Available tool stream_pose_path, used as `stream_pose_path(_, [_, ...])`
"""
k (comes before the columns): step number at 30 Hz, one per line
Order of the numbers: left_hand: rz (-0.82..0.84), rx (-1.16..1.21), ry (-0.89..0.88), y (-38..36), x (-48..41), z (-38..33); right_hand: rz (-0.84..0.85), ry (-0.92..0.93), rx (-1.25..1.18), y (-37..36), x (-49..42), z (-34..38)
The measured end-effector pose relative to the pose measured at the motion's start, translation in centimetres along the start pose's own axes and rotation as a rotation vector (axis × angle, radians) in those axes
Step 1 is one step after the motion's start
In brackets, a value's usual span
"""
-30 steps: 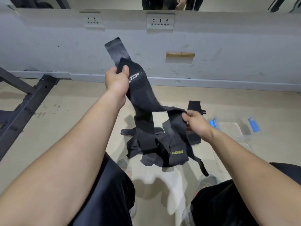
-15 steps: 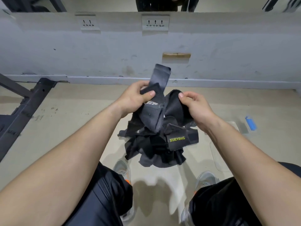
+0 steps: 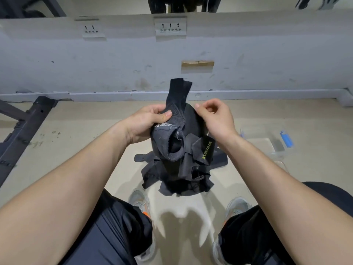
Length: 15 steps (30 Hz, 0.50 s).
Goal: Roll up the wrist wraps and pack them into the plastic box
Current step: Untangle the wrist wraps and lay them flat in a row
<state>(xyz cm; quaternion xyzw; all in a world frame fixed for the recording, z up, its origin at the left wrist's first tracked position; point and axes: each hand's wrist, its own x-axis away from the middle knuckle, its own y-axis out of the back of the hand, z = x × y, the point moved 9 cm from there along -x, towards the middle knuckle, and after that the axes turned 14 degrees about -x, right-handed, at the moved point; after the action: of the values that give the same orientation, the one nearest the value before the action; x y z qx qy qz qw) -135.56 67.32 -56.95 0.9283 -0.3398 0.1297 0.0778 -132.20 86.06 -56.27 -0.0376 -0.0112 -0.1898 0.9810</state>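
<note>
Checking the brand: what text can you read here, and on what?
"XUEYING", yellow-green, on a black tag among the hanging wraps.
"...EP", white, partly hidden by the left hand, on the held wrist wrap.
Small print on a strap below the tag: too small to read.

Black fabric wrist wrap (image 3: 172, 138) sits between left hand (image 3: 147, 121), which grips its left side, and right hand (image 3: 215, 119), against its right side (grip not discernible). Heap of black fabric wrist wraps (image 3: 172, 180) lies on the floor directly beneath. Clear rectangular plastic box (image 3: 267, 147) is on the floor right of the heap and apart from it, dark metal frame (image 3: 24, 129) far left, grey wall (image 3: 114, 64) behind all.
</note>
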Motion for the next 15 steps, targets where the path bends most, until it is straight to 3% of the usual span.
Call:
stream_pose_path(3, [-0.03,0.061,-0.043,1.0,0.4,-0.7,-0.029,0.017,0.083,1.2,0.2,-0.5])
stream_pose_path(9, [-0.045,0.176,-0.083,1.4,0.9,-1.6,0.463,-0.022,0.23,-3.4,2.5,-2.8])
stream_pose_path(15, [-0.05,0.2,-0.075,1.4,1.2,-1.4,0.603,-0.026,0.34,-4.4,3.2,-3.1])
